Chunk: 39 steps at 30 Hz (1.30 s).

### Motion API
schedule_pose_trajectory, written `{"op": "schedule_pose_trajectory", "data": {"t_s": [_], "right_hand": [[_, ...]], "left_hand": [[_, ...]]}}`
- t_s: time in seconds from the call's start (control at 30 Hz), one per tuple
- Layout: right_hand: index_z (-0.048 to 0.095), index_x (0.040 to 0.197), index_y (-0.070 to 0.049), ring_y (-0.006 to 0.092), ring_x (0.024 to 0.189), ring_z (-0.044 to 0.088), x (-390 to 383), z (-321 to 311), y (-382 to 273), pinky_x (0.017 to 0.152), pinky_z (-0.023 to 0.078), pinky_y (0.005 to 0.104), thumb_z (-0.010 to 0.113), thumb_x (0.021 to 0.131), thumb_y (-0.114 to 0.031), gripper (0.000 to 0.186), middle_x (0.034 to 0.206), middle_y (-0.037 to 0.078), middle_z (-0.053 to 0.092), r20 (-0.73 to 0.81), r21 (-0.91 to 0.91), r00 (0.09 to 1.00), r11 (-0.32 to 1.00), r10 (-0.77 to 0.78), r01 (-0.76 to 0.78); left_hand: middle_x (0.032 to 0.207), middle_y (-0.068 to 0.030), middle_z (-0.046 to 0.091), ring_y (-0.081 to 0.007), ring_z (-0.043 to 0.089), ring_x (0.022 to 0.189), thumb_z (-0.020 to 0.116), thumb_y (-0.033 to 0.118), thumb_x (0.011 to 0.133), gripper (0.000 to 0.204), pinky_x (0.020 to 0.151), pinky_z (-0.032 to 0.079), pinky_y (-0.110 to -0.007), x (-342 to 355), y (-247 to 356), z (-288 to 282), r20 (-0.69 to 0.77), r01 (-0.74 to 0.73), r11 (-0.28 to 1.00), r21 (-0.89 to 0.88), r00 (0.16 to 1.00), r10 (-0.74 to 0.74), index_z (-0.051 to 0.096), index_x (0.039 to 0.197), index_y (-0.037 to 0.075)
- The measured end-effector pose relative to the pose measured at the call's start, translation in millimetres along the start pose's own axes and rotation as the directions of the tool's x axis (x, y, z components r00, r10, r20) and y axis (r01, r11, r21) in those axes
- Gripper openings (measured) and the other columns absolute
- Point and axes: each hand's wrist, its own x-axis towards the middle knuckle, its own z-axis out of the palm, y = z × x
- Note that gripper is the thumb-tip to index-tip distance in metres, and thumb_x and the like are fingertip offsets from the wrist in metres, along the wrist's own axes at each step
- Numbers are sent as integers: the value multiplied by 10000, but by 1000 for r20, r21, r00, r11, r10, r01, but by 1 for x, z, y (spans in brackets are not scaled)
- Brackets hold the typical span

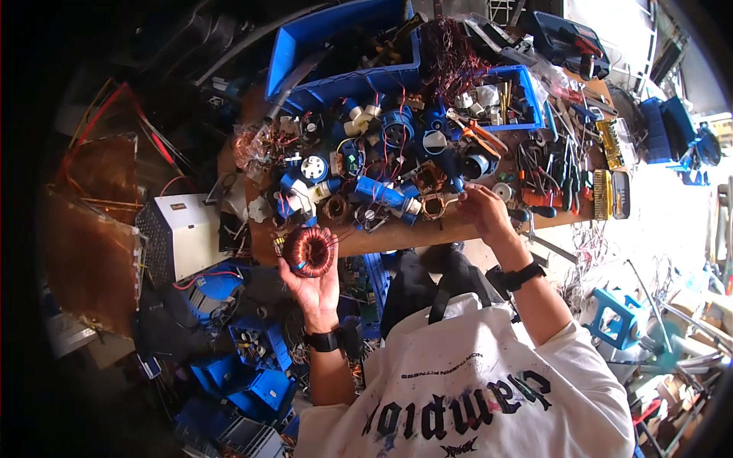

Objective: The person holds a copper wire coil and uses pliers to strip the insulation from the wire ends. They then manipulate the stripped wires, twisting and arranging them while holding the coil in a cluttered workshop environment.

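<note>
My left hand (311, 287) holds a ring-shaped copper coil (293, 253), wound with reddish wire around a hole, above the near edge of the workbench. Palm up, its fingers curl around the coil's side. My right hand (489, 216) is over the bench edge farther right, its fingertips drawn together at a dark blue piece (457, 184); whether they grip that or something smaller is unclear. Just left of those fingertips lies a small copper coil (434, 207). Between the hands are a blue cylindrical part (385, 194) and another small coil (334, 207).
A large blue bin (343, 85) and a blue tray (537, 103) of small parts stand at the back. Orange-handled pliers (485, 137) and several hand tools (569, 172) lie to the right. A white metal box (187, 229) is at left; blue crates (259, 343) stand below.
</note>
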Motion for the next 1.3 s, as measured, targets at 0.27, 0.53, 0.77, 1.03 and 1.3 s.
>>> {"op": "schedule_pose_trajectory", "data": {"t_s": [0.27,0.53,0.77,1.03,1.3], "right_hand": [[537,1216,-65,305,1004,580,145,-17,2,863,482,443,647,784,-142,452,1069,129,591,-180,-947,563,296,-807,121],[520,1233,-113,326,1136,519,198,-39,-22,864,442,496,591,841,-189,405,1189,136,545,1,-858,743,-382,-669,-343],[499,1233,-181,346,1088,551,209,-55,-22,853,449,500,676,822,-258,454,1142,155,534,151,-832,741,-489,-655,-262],[501,1294,-88,306,1110,582,173,-15,-60,932,425,467,590,835,-136,470,1166,153,585,64,-790,843,-544,-534,-284],[600,886,-108,136,426,481,144,-23,-73,380,355,328,479,925,-208,162,560,11,513,-54,-773,982,631,-178,72]], "left_hand": [[1373,-171,473,-354,432,1293,622,529,857,749,1156,262,-503,33,25,-15,35,115,993,1,993,-115,419,1375,27],[1387,-182,459,-367,418,1307,628,521,854,752,1155,262,-509,49,53,-21,0,176,984,-6,984,-176,408,1387,39],[1386,-183,450,-358,400,1315,655,498,840,760,1156,259,-491,59,78,-25,9,189,981,32,982,-190,409,1381,23],[1353,-181,492,-355,459,1278,583,536,876,730,1137,312,-490,66,78,-11,44,169,986,10,985,-170,417,1370,25],[1366,-195,469,-369,424,1301,585,555,872,727,1154,280,-502,69,71,17,88,149,989,8,985,-149,434,1358,36]]}}
